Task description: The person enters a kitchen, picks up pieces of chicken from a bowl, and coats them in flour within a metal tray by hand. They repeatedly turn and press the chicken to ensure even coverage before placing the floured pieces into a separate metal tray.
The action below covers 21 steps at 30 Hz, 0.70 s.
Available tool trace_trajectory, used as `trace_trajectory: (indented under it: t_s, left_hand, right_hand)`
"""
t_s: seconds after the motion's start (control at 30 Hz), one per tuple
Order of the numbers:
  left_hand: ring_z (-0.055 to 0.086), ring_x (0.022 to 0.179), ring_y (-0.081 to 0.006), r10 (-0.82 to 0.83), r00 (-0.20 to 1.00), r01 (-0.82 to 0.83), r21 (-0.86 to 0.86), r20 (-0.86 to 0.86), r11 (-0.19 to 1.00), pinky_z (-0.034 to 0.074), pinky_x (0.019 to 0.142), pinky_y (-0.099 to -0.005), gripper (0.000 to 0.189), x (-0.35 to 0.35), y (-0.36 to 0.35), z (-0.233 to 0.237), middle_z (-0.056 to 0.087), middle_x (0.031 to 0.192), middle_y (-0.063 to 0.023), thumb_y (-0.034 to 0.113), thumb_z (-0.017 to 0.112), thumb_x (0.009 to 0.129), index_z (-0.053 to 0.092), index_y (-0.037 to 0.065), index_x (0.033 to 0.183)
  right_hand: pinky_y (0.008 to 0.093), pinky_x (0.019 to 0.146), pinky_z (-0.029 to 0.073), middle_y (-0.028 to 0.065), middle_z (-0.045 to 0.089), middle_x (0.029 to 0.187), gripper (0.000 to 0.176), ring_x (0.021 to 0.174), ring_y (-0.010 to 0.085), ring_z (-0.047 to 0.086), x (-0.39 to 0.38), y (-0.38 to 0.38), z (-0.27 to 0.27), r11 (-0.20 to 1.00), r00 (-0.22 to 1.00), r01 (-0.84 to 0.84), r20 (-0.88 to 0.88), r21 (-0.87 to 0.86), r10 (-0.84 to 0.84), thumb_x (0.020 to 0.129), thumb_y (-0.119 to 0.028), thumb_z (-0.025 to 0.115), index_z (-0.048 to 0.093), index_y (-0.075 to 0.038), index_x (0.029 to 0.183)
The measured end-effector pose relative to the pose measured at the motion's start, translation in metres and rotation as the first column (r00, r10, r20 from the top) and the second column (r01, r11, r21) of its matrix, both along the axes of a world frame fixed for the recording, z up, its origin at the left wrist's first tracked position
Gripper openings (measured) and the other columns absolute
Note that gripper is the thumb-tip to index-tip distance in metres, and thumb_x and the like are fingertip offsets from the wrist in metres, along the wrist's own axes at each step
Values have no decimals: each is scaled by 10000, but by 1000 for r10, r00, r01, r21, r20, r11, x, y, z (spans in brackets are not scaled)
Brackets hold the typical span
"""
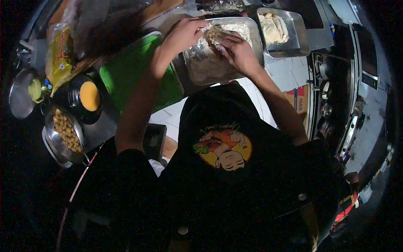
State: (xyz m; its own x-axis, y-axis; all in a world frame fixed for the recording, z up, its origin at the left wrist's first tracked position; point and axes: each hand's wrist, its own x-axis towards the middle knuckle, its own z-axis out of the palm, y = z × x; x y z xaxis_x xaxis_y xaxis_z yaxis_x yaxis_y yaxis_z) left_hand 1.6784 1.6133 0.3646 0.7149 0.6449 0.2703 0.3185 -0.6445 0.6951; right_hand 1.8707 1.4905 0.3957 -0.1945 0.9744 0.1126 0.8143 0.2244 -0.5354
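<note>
A metal tray (210, 71) with white flour in its far part lies in front of me. Over the flour, my right hand (238, 49) has its fingers curled round a brownish, flour-dusted piece of food (215, 35). My left hand (184, 34) is at the tray's left side, its fingers bent at the edge of the flour near that piece; whether they pinch anything is too dark and small to tell. To the right, a second metal tray (294, 49) holds a pale, folded piece (273, 28).
A green board (134, 63) lies left of the tray. Farther left are a container of yellow-orange liquid (89, 96), a bowl of small round brown pieces (67, 131), a yellow packet (60, 54) and a metal lid (19, 94). A cardboard box (299, 101) stands below right.
</note>
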Motion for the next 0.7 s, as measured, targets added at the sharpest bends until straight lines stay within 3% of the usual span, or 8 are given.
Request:
trace_trajectory:
  t_s: [0.07, 0.13, 0.2, 0.27, 0.37, 0.5, 0.57, 0.7]
  left_hand:
    - [605, 962, -373, -16, 994, 8, -77, -107, 997, 484, 866, -410, 273, 2, -1, 0, 636, 1051, -191, 82, 588, 803, 634, 66, 1073]
    - [586, 961, -393, -39, 997, 35, -62, -63, 997, 476, 847, -439, 269, 3, -6, -2, 630, 1025, -196, 98, 598, 800, 628, 53, 1064]
    - [566, 960, -412, -64, 997, 62, -50, -31, 997, 468, 827, -468, 269, 2, -16, -6, 625, 999, -202, 115, 609, 798, 621, 39, 1055]
    - [546, 985, -428, -16, 998, 6, -145, -64, 989, 458, 850, -473, 309, 7, -27, -10, 615, 1016, -212, 151, 642, 797, 601, 52, 1087]
    - [547, 953, -443, 62, 996, -74, -199, -67, 977, 452, 852, -478, 322, 18, -28, -28, 608, 978, -243, 152, 661, 790, 584, 52, 1086]
    - [598, 940, -406, 33, 984, -70, -214, -174, 974, 481, 846, -430, 360, 18, -30, -18, 631, 1003, -214, 114, 698, 743, 602, 84, 1088]
    - [594, 948, -412, -18, 987, -30, -289, -161, 957, 479, 833, -448, 393, 15, -35, -11, 629, 1010, -218, 109, 698, 737, 576, 92, 1111]
    - [536, 986, -454, -74, 988, 26, -324, -138, 946, 458, 817, -478, 404, 13, -30, -8, 604, 954, -260, 123, 681, 749, 542, 84, 1126]
  right_hand:
    - [417, 990, 410, 165, 599, 1167, 340, 1128, 314, 535, 11, -5, -6, 991, 961, -124, 254, 40, 110, 819, -152, 611, 614, -93, 1154]
    - [418, 940, 448, 175, 605, 1138, 338, 1079, 343, 555, 24, -13, -3, 981, 964, -177, 212, 80, 157, 822, -158, 618, 609, -73, 1148]
    - [420, 919, 456, 186, 610, 1109, 365, 1046, 360, 567, 28, -25, 0, 998, 999, -10, 33, 59, 8, 829, -176, 626, 589, -78, 1179]
    - [435, 875, 473, 219, 610, 1047, 358, 995, 386, 579, 28, -23, -13, 996, 997, 60, 41, 59, -62, 835, -200, 635, 582, -43, 1151]
    - [472, 815, 473, 265, 582, 991, 383, 938, 439, 564, 9, -4, -18, 936, 934, 331, -97, -122, -343, 814, -270, 675, 566, 25, 1034]
    - [459, 811, 472, 259, 570, 1029, 415, 944, 444, 557, 16, -8, -35, 944, 945, 316, -55, -92, -322, 802, -296, 691, 564, 27, 1029]
    - [453, 826, 466, 253, 565, 1046, 477, 966, 441, 556, 25, -18, -37, 984, 983, 172, -50, -46, -175, 792, -313, 703, 537, 32, 1077]
    - [442, 860, 463, 254, 536, 1109, 614, 998, 434, 554, 27, -8, -16, 973, 968, 183, -148, -141, -203, 786, -343, 711, 448, 19, 1206]
